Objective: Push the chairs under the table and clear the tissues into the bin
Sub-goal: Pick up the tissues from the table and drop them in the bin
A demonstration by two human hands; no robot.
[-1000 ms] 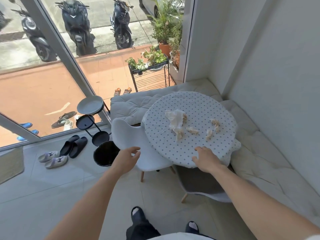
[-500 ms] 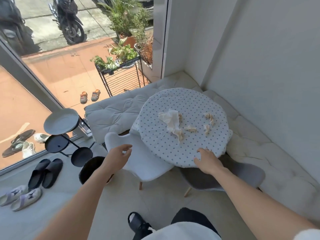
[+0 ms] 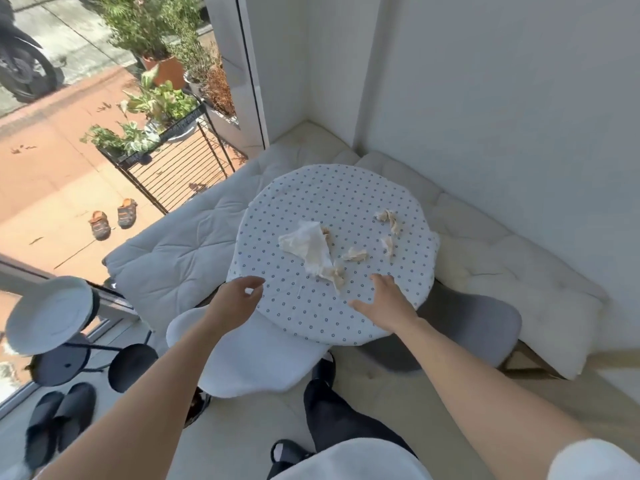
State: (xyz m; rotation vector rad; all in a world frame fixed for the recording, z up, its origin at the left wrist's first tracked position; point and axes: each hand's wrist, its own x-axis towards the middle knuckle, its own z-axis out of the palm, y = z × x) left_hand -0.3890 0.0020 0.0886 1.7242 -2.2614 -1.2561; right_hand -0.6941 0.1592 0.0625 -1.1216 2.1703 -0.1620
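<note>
— On the dotted table (image 3: 346,188), mid-top, lies the big tissue (image 3: 311,249), scraps beside it. Hands?
— Left hand (image 3: 239,294) and right hand (image 3: 384,304) both empty, fingers spread. Tissue's light, limp; pinch its bunched middle.

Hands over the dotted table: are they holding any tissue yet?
No. The left hand and right hand are both open and empty above the table; the large tissue lies untouched.
</note>
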